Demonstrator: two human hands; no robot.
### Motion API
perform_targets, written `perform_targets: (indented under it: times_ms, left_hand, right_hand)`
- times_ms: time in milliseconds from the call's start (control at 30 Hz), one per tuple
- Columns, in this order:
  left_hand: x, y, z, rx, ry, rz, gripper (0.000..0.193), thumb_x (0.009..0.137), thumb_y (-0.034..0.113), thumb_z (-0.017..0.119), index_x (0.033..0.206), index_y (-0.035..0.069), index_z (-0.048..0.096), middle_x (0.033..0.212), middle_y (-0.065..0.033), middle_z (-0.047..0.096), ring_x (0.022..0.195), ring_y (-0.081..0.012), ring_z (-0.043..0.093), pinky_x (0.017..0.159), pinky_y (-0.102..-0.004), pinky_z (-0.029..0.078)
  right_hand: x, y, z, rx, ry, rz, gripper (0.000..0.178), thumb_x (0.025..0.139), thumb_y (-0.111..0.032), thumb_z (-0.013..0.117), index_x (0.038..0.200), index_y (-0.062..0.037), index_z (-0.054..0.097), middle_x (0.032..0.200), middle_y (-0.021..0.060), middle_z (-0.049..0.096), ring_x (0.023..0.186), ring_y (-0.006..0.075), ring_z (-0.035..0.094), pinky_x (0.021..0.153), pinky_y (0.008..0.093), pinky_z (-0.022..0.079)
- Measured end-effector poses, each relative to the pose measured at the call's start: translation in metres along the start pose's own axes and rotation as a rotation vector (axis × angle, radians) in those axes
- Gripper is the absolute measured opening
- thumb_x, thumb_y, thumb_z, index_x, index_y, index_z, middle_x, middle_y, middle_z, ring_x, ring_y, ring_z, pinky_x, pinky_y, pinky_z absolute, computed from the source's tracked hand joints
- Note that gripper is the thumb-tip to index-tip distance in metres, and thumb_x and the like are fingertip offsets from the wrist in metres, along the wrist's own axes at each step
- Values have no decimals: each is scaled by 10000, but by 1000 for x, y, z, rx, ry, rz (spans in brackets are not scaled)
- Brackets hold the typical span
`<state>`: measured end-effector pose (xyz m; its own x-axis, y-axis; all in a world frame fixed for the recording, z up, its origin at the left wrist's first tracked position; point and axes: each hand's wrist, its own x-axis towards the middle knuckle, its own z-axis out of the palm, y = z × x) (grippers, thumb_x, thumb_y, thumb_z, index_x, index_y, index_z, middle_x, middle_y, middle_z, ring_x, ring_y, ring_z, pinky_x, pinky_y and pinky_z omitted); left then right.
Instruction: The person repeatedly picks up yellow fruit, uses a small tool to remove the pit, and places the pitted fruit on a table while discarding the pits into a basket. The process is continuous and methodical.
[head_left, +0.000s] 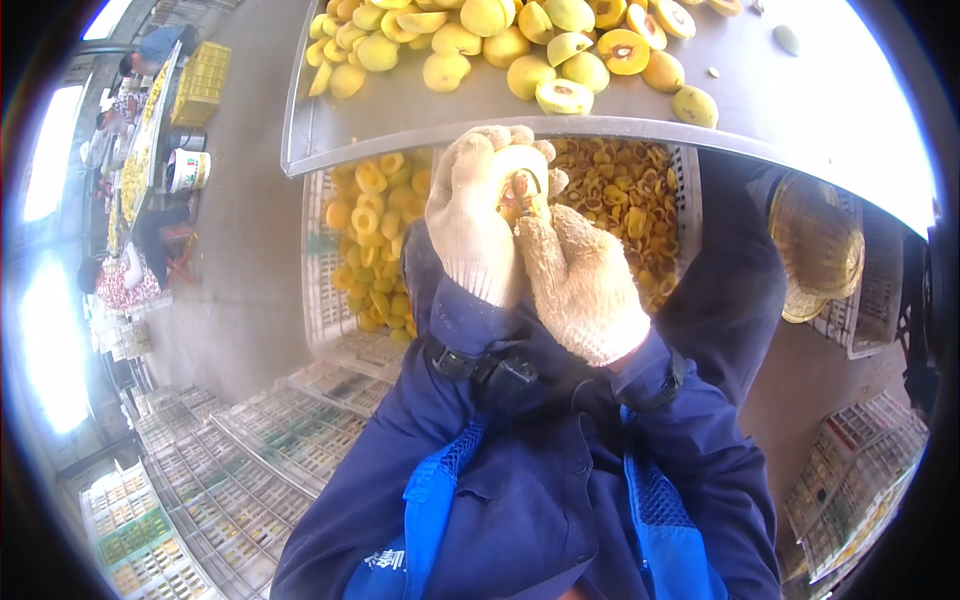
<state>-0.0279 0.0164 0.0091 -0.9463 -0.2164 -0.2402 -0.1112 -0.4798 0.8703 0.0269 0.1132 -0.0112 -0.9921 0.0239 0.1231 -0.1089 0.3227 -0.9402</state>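
Both my hands wear pale knitted work gloves and meet in front of my chest, just below the table edge. My left hand (478, 205) is closed around a halved yellow peach (522, 165), its cut face with a reddish-brown centre turned up. My right hand (585, 280) is closed, its thumb and fingers pressed against the lower rim of that peach half. Whatever the right fingers grip is hidden; a small dark shape shows at the peach's centre. Beyond my hands, many halved peaches (455, 40) lie piled on the metal table (400, 118).
Below the table stand a crate of peach halves (375, 220) on the left and a crate of brownish-yellow scraps (630, 200) on the right. A woven straw hat (822, 240) is at right. Stacked crates (240, 470) lie left behind me. Other people (125, 275) work far left.
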Motion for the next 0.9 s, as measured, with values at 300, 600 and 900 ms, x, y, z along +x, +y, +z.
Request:
perform_targets:
  times_ms: [300, 600, 900]
  left_hand:
    - [16, 0, -19, 124, -276, -109, 480, 1166, 369, 582, 966, -50, 705, 962, -214, 759, 782, -285, 747, 731, -391, 621]
    - [22, 2, -23, 587, -581, -65, 417, 1161, 315, 655, 1022, -50, 801, 954, -119, 802, 856, -194, 764, 781, -327, 616]
    - [12, 3, -45, 735, -189, 284, 343, 1110, 320, 670, 971, 9, 706, 938, -136, 766, 886, -307, 785, 765, -436, 636]
  right_hand:
    - [21, 15, -46, 1246, -673, 860, 528, 1130, -472, 666, 944, 18, 730, 589, 18, 558, 440, 124, 471, 428, 313, 338]
    - [-11, 47, -44, 1019, -592, 730, 559, 1086, -536, 709, 958, 6, 761, 628, 27, 629, 458, 111, 527, 440, 263, 380]
    - [-15, 55, -52, 966, -537, 621, 528, 1100, -457, 684, 1022, 56, 787, 729, 100, 717, 673, 163, 683, 627, 314, 526]
